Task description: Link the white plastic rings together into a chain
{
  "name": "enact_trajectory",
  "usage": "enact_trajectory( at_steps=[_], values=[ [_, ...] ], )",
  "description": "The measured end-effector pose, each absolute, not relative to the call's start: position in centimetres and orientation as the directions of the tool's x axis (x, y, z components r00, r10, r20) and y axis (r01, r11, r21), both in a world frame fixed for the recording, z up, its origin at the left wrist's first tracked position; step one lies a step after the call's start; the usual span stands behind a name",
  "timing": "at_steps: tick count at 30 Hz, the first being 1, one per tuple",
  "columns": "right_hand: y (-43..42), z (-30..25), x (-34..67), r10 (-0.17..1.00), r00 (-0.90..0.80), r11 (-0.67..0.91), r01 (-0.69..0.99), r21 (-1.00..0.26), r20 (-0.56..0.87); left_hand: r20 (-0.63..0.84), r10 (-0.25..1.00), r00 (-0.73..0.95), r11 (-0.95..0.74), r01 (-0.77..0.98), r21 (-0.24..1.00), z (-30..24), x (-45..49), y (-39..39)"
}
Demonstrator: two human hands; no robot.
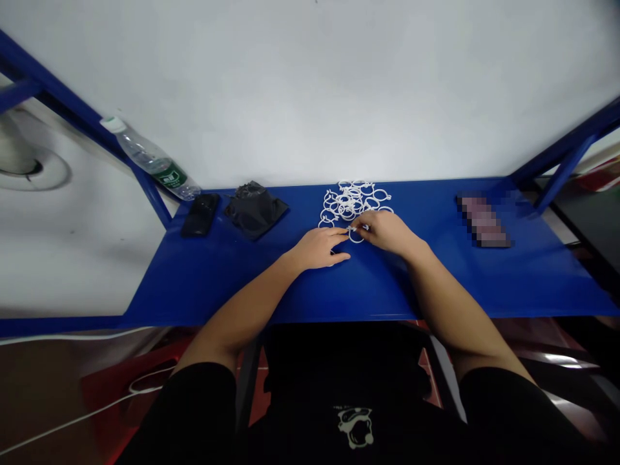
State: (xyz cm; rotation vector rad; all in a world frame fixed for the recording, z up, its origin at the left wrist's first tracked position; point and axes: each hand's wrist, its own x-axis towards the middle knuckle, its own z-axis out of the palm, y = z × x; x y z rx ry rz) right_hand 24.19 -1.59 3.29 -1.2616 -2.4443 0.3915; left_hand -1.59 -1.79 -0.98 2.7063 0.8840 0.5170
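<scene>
A pile of thin white plastic rings [349,203] with small clasps lies on the blue tabletop [310,297], near the wall. At the pile's front edge, my right hand [387,232] pinches one white ring [356,241] by its clasp, between thumb and fingers. My left hand [314,248] lies low over the table, fingers stretched towards that ring and thumb apart. Its fingertips come close to the ring; whether they touch it I cannot tell. Part of another white ring shows beneath the left hand, mostly hidden.
To the left are a crumpled black plastic bag [256,210], a black phone [199,215] and a clear bottle [150,158] leaning against the blue frame. A blurred-out pinkish, phone-shaped object [485,221] lies at the right. Blue posts [564,171] flank the table.
</scene>
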Motion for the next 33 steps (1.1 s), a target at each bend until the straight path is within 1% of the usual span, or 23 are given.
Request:
enact_trajectory(
  at_steps=[3,5,8,11,20,29,33],
  values=[
    [-1.9,3.8,23.9,0.824,-0.454,0.566,0.678,-0.468,0.34,0.405,0.643,0.65,-0.766,0.536,0.354,-1.0,-1.7,-1.5],
    [-2.2,4.2,23.5,0.811,-0.426,0.584,0.611,-0.534,0.4,0.525,0.65,0.549,-0.754,0.55,0.359,-0.9,-1.8,-1.3],
    [-2.7,4.3,22.7,0.793,-0.418,0.609,0.529,-0.591,0.443,0.666,0.595,0.45,-0.776,0.537,0.331,-0.9,-1.9,-1.1],
    [-2.9,4.0,22.0,0.772,-0.424,0.636,0.49,-0.596,0.474,0.738,0.522,0.427,-0.816,0.502,0.287,-0.8,-1.9,-1.2],
    [-3.3,3.3,21.3,0.754,-0.44,0.656,0.499,-0.566,0.488,0.801,0.497,0.333,-0.805,0.521,0.283,-0.8,-1.7,-1.1],
    [-3.4,3.7,21.4,0.744,-0.495,0.667,0.512,-0.541,0.449,0.699,0.588,0.407,-0.778,0.521,0.352,-0.6,-2.1,-1.1],
    [-3.7,3.8,21.2,0.762,-0.501,0.645,0.542,-0.538,0.409,0.671,0.592,0.446,-0.788,0.493,0.368,-0.5,-2.3,-1.1]
  ],
)
